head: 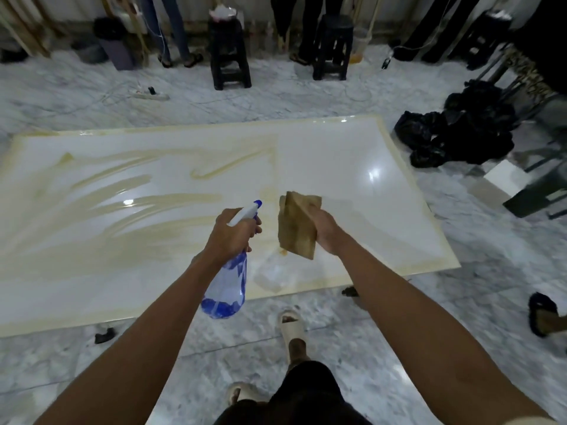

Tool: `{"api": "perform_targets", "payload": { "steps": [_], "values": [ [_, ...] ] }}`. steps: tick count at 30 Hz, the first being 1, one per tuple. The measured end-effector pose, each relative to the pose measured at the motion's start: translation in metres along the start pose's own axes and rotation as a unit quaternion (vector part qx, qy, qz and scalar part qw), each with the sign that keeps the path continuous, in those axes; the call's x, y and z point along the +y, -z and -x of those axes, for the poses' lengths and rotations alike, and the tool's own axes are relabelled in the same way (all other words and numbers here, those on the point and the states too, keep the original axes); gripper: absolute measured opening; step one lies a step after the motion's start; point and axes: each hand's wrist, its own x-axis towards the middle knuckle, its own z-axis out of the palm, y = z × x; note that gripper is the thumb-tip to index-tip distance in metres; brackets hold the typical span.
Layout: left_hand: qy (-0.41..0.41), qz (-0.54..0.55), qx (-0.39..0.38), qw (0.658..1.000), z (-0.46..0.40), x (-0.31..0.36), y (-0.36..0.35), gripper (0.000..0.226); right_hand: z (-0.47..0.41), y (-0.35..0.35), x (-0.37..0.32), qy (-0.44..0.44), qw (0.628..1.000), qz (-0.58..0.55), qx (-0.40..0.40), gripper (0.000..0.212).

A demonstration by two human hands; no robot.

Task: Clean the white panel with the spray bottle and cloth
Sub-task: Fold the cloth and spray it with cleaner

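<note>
— Dark shorts (302,391) and two pale slide sandals (291,325) sit closest, on the grey marbled floor (399,348). What do the hands have?

— Left hand (230,237) has its grip closed round the neck of a clear blue plastic spray bottle (228,286), one finger at the trigger, white-and-blue nozzle pointing away over the panel. A little blue liquid sits in the bottle's base.

— And the other?

— Right hand (328,233) is pinching a stained tan folded cloth (299,225) — grip closed on its right edge, the cloth hanging just above the surface.

— Where's the panel?

— Large glossy white rectangular panel (352,167) lies flat, raised slightly off the floor, under both hands. Yellowish-brown smears streak its left half and edges; the right half looks cleaner. Black plastic bags (460,133) are heaped beyond its far right corner, and two black stools (228,53) stand further back.
</note>
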Motion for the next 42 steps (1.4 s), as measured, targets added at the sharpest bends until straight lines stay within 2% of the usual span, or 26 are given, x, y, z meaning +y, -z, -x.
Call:
{"api": "perform_targets", "payload": {
  "steps": [3, 10, 20, 23, 31, 42],
  "values": [
    [-0.013, -0.013, -0.010, 1.000, 0.002, 0.015, 0.010, 0.039, 0.011, 0.008, -0.034, 0.042, 0.988, -0.148, -0.031, 0.048],
    [-0.035, -0.028, -0.032, 0.998, 0.023, 0.054, 0.024, 0.043, 0.027, -0.029, -0.045, 0.044, 0.955, -0.284, -0.078, 0.060],
    [-0.013, -0.028, -0.009, 0.999, 0.041, 0.050, 0.035, 0.041, 0.031, -0.067, -0.051, 0.032, 0.945, -0.310, -0.099, 0.066],
    [-0.002, -0.024, -0.009, 1.000, 0.041, 0.042, 0.038, 0.033, 0.033, -0.075, -0.051, 0.027, 0.941, -0.320, -0.104, 0.067],
    [-0.035, -0.035, 0.006, 0.999, 0.041, 0.034, 0.044, 0.032, 0.027, -0.083, -0.051, 0.021, 0.941, -0.324, -0.097, 0.067],
    [-0.005, -0.034, -0.002, 0.999, 0.006, 0.042, 0.047, 0.023, -0.006, -0.084, -0.049, 0.004, 0.929, -0.363, -0.069, 0.066]
  ]
}}
